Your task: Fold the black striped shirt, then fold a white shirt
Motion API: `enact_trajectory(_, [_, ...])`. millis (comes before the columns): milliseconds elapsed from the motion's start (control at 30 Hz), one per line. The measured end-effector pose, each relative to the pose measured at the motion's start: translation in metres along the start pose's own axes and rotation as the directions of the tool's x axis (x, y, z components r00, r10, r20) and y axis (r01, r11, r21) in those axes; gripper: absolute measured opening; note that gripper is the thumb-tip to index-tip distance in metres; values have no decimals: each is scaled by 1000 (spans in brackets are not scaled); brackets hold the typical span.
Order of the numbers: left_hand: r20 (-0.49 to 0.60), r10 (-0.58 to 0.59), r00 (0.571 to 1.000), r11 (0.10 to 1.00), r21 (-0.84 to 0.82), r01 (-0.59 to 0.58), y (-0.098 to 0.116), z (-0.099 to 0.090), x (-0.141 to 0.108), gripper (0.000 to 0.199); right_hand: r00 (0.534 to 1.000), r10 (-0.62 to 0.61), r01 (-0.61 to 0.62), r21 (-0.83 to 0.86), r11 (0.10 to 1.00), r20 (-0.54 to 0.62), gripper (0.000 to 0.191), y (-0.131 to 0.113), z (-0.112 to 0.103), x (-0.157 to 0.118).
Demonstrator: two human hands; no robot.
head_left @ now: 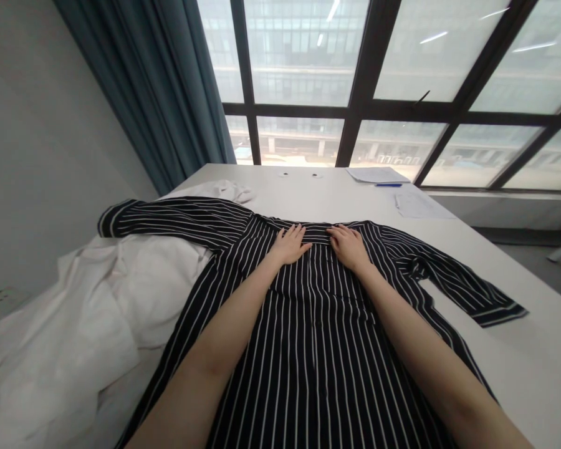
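A black shirt with white stripes (303, 337) lies spread face up over the table, its collar end away from me and its lower part running out of view toward me. My left hand (290, 245) rests flat on the left of the collar band, fingers stretched out. On the right of the same band lies my right hand (348, 245), palm down with its fingers extended. One sleeve reaches left over white cloth; the other slants right across the tabletop, with a gap between it and the body.
A heap of white cloth (98, 318) covers the left side of the white table (518, 362). Papers (378, 175) and a blue pen (388, 184) lie at the back right, near another sheet (421, 204). Behind stand a blue curtain (168, 81) and dark-framed windows.
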State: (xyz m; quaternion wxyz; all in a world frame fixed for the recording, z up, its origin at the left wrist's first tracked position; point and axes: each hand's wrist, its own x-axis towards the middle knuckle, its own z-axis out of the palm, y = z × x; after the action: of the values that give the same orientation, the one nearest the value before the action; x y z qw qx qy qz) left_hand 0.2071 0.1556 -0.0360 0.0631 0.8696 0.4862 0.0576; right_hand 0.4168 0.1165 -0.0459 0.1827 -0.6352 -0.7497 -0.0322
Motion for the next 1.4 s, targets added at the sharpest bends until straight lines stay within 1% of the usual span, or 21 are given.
enact_trajectory(133, [53, 6, 999, 1000, 13, -6, -5, -7, 11, 64, 984, 75, -71, -35, 997, 161, 49, 11, 3, 12])
enact_trajectory(200, [51, -4, 999, 1000, 30, 3, -3, -11, 14, 63, 968, 88, -77, -53, 996, 235, 51, 17, 2, 21])
enact_trajectory(267, [23, -31, 999, 998, 55, 30, 5, -13, 16, 61, 953, 95, -77, -72, 994, 288, 53, 21, 1, 30])
enact_trajectory(333, [-24, -61, 998, 995, 81, 63, 16, -14, 15, 58, 943, 105, -79, -93, 992, 315, 55, 23, -1, 36])
enact_trajectory(433, [-70, -90, 993, 990, 98, 97, 33, -13, 14, 55, 941, 120, -84, -125, 989, 318, 56, 22, -3, 38])
enact_trajectory(533, [-31, -127, 991, 988, 82, 130, 35, -7, 13, 57, 954, 130, -91, -153, 984, 269, 55, 13, -4, 33])
enact_trajectory(633, [26, -133, 991, 990, 59, 132, 24, -1, 15, 63, 977, 126, -95, -177, 980, 173, 54, -2, -5, 26])
enact_trajectory(700, [35, -118, 992, 992, 53, 116, 16, 2, 16, 64, 984, 111, -86, -180, 980, 137, 53, -10, -3, 21])
enact_trajectory(767, [22, -110, 994, 993, 55, 108, 12, 1, 15, 63, 985, 108, -83, -174, 981, 138, 52, -14, 0, 18])
enact_trajectory(833, [-25, -123, 992, 990, 66, 124, 9, -2, 11, 61, 982, 117, -92, -168, 982, 145, 52, -15, 3, 16])
enact_trajectory(900, [-104, -172, 980, 980, 82, 181, 5, -7, 5, 57, 983, 120, -96, -162, 982, 142, 52, -14, 5, 14])
enact_trajectory(967, [-176, -258, 950, 956, 92, 277, -4, -12, -1, 54, 985, 121, -101, -159, 982, 123, 51, -14, 6, 12])
enact_trajectory(1033, [-197, -354, 914, 921, 93, 377, -17, -17, -5, 53, 988, 130, -115, -159, 980, 87, 51, -15, 5, 10])
enact_trajectory(1100, [-165, -421, 892, 894, 93, 439, -34, -21, -5, 55, 988, 149, -139, -163, 977, 49, 51, -16, 3, 8])
enact_trajectory(1133, [-139, -437, 889, 888, 93, 451, -43, -22, -4, 58, 987, 159, -151, -165, 975, 38, 51, -17, 3, 7])
enact_trajectory(1233, [-60, -438, 897, 892, 89, 442, -63, -28, 1, 63, 982, 180, -168, -166, 972, 61, 52, -16, 3, 8])
enact_trajectory(1333, [-32, -434, 900, 896, 84, 435, -69, -33, 3, 58, 975, 192, -172, -168, 971, 114, 53, -13, 6, 12])
enact_trajectory(1400, [-67, -446, 893, 889, 85, 451, -62, -34, 3, 55, 970, 203, -179, -170, 969, 136, 54, -12, 8, 14])
